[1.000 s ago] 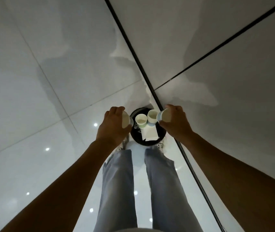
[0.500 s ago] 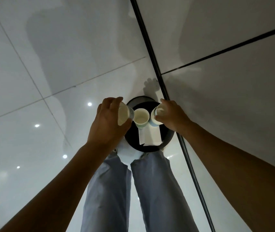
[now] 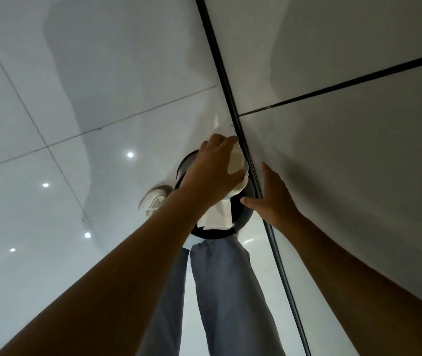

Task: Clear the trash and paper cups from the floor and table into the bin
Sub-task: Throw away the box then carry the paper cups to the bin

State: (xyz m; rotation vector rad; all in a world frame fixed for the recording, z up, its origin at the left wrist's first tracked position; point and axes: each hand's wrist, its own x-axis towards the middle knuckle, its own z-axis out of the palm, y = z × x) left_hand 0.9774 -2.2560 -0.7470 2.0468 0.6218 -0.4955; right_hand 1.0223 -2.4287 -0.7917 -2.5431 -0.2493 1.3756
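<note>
Directly below your left hand (image 3: 211, 173) stood the black bin (image 3: 240, 222), so the paper cup (image 3: 236, 163) you held in curled fingers only needed to drop straight down. Its long axis was tilted, mouth toward the right. Your right hand (image 3: 272, 199) was empty, fingers straight, just beside the bin's right rim. Inside the bin lay white paper (image 3: 217, 217) and another cup (image 3: 238, 190). Your shoe (image 3: 154, 200) stood left of the bin; nothing blocked the drop.
</note>
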